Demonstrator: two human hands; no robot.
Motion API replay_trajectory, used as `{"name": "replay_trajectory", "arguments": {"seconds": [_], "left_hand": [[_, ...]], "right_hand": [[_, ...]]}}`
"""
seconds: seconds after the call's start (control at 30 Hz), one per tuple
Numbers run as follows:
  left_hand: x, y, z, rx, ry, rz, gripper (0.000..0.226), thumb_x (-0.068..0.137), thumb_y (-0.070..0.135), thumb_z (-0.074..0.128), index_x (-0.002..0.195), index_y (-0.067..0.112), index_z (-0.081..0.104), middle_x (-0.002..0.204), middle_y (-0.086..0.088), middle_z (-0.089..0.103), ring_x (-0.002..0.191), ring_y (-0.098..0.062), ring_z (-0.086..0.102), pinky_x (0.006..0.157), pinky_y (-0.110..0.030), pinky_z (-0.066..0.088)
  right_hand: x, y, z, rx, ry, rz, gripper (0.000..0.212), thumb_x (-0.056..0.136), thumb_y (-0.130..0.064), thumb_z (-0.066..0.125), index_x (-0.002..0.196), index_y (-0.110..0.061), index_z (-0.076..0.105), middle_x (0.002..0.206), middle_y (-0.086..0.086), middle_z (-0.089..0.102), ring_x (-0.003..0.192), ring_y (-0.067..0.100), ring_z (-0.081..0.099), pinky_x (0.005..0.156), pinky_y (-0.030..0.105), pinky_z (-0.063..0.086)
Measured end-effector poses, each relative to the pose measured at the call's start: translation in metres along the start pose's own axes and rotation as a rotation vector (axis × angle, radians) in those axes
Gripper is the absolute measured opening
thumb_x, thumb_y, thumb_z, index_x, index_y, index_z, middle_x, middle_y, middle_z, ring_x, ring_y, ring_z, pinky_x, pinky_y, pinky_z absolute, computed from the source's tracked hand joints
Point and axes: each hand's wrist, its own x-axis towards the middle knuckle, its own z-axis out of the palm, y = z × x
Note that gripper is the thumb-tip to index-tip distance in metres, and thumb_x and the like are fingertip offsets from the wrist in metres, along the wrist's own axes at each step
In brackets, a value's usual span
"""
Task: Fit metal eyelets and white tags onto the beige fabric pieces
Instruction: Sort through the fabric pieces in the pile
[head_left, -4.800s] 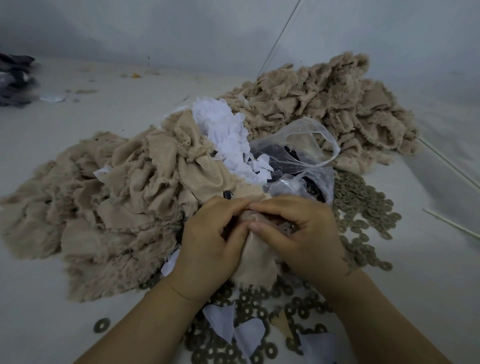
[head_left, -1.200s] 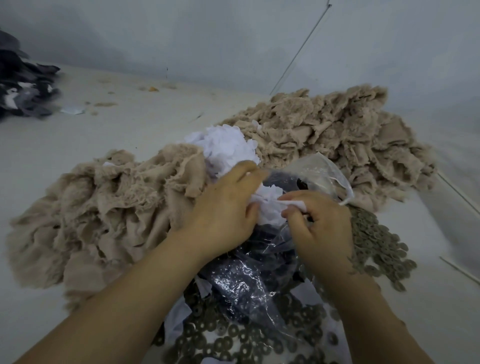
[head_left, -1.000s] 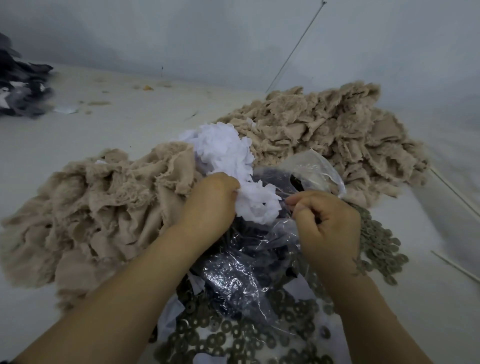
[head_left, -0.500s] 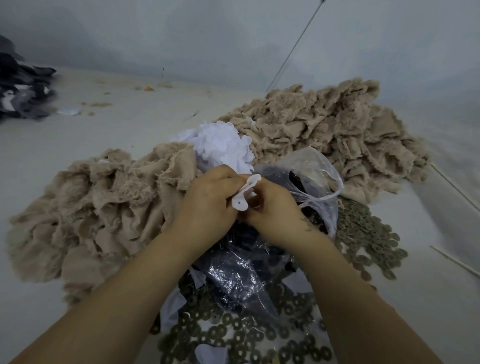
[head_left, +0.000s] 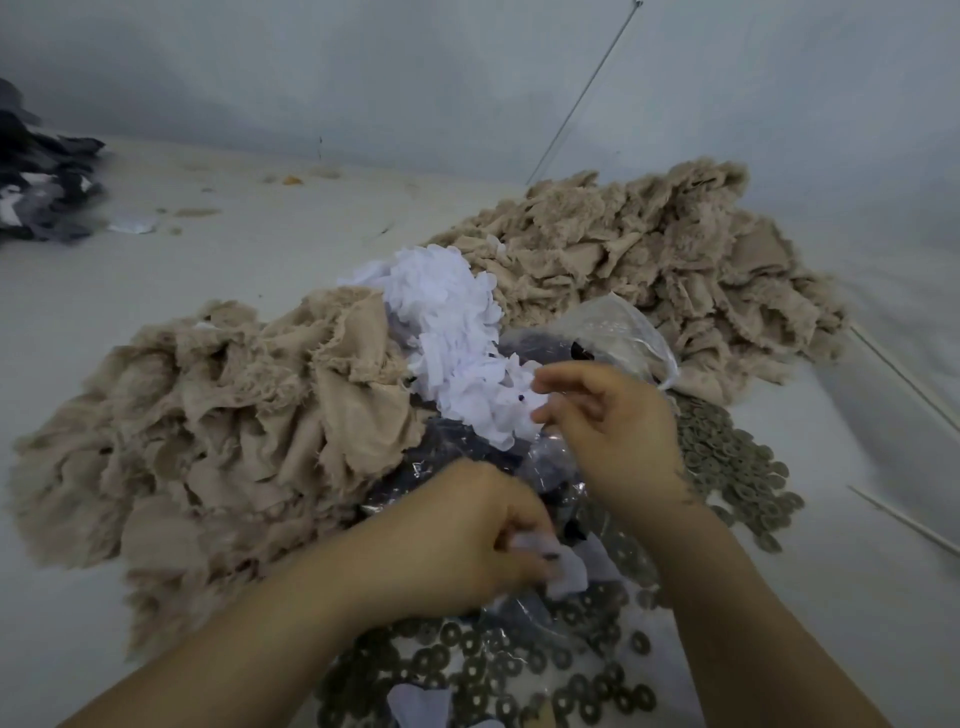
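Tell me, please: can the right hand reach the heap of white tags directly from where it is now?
Probably yes. The right hand hovers just beside the heap of white tags, fingers loosely curled toward its near edge, nothing lying between them. The left hand is lower, gripping a white piece, out of the way.

No readable text, labels, brands, numbers or signs anywhere in view; all surfaces unmarked or too blurred.
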Motion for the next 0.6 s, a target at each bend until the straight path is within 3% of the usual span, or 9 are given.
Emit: {"name": "replay_trajectory", "arguments": {"seconds": [0.07, 0.17, 0.23, 0.3, 0.33, 0.4, 0.47, 0.53, 0.6], "left_hand": [[0.002, 0.005, 0.009, 0.087, -0.122, 0.032, 0.022, 0.086, 0.024, 0.069, 0.108, 0.028, 0.071, 0.077, 0.007, 0.065, 0.065, -0.004, 0.059, 0.058, -0.024, 0.048], [0.011, 0.013, 0.021, 0.260, 0.097, 0.110, 0.032, 0.083, 0.036, 0.049, 0.110, 0.031, 0.065, 0.084, 0.015, 0.055, 0.078, -0.002, 0.054, 0.065, -0.016, 0.038], [0.023, 0.015, 0.033, 0.554, 0.195, 0.204, 0.041, 0.081, 0.042, 0.047, 0.117, 0.029, 0.059, 0.102, 0.011, 0.050, 0.094, -0.011, 0.048, 0.074, -0.025, 0.035], [0.039, 0.013, 0.044, 0.783, 0.151, 0.190, 0.049, 0.082, 0.040, 0.053, 0.130, 0.030, 0.050, 0.133, -0.003, 0.041, 0.120, -0.026, 0.035, 0.092, -0.045, 0.036], [0.046, 0.008, 0.047, 0.828, 0.107, 0.145, 0.051, 0.084, 0.037, 0.054, 0.134, 0.031, 0.048, 0.148, -0.006, 0.029, 0.133, -0.029, 0.021, 0.102, -0.060, 0.027], [0.055, -0.005, 0.043, 0.865, 0.062, 0.050, 0.050, 0.088, 0.035, 0.052, 0.137, 0.030, 0.047, 0.158, -0.003, 0.012, 0.141, -0.027, -0.001, 0.105, -0.074, 0.005], [0.059, -0.018, 0.035, 0.888, 0.060, 0.001, 0.051, 0.089, 0.038, 0.050, 0.140, 0.031, 0.045, 0.159, 0.001, 0.010, 0.144, -0.026, -0.003, 0.104, -0.077, -0.001], [0.061, -0.025, 0.028, 0.887, 0.041, -0.048, 0.052, 0.088, 0.040, 0.047, 0.140, 0.032, 0.045, 0.160, 0.002, 0.012, 0.147, -0.026, 0.000, 0.106, -0.077, -0.001], [0.063, -0.027, 0.021, 0.901, 0.027, -0.088, 0.050, 0.089, 0.043, 0.047, 0.138, 0.034, 0.046, 0.161, 0.003, 0.011, 0.147, -0.026, 0.002, 0.107, -0.076, 0.000]], "right_hand": [[-0.005, 0.004, -0.016, 0.018, 0.156, -0.008, 0.040, 0.092, -0.003, 0.062, 0.090, -0.042, 0.068, 0.083, -0.016, 0.074, 0.071, 0.004, 0.071, 0.067, 0.021, 0.059], [-0.007, 0.013, -0.035, -0.082, 0.455, -0.004, 0.033, 0.090, -0.009, 0.063, 0.087, -0.042, 0.065, 0.079, -0.013, 0.070, 0.067, 0.001, 0.064, 0.061, 0.017, 0.053], [-0.005, 0.024, -0.046, -0.213, 0.543, 0.081, 0.022, 0.090, -0.015, 0.064, 0.102, -0.032, 0.065, 0.095, -0.007, 0.065, 0.074, 0.002, 0.058, 0.068, 0.024, 0.053], [0.000, 0.035, -0.054, -0.351, 0.412, 0.219, 0.038, 0.090, -0.022, 0.065, 0.127, -0.024, 0.058, 0.122, 0.003, 0.059, 0.093, 0.009, 0.059, 0.083, 0.036, 0.054], [0.003, 0.040, -0.056, -0.396, 0.291, 0.273, 0.048, 0.091, -0.025, 0.064, 0.138, -0.024, 0.051, 0.133, 0.004, 0.055, 0.106, 0.015, 0.059, 0.089, 0.039, 0.053], [0.009, 0.042, -0.053, -0.407, 0.081, 0.343, 0.058, 0.095, -0.027, 0.060, 0.149, -0.024, 0.039, 0.145, 0.004, 0.050, 0.120, 0.022, 0.056, 0.092, 0.037, 0.051], [0.014, 0.048, -0.043, -0.391, -0.025, 0.347, 0.059, 0.097, -0.026, 0.058, 0.151, -0.022, 0.035, 0.134, 0.003, 0.058, 0.101, 0.018, 0.059, 0.072, 0.023, 0.048], [0.018, 0.052, -0.030, -0.400, -0.118, 0.314, 0.064, 0.098, -0.030, 0.058, 0.154, -0.027, 0.028, 0.106, -0.012, 0.063, 0.075, 0.004, 0.053, 0.053, 0.010, 0.038], [0.024, 0.055, -0.020, -0.389, -0.192, 0.291, 0.062, 0.098, -0.031, 0.056, 0.152, -0.030, 0.027, 0.086, -0.011, 0.060, 0.066, 0.005, 0.054, 0.048, 0.016, 0.038]]}}
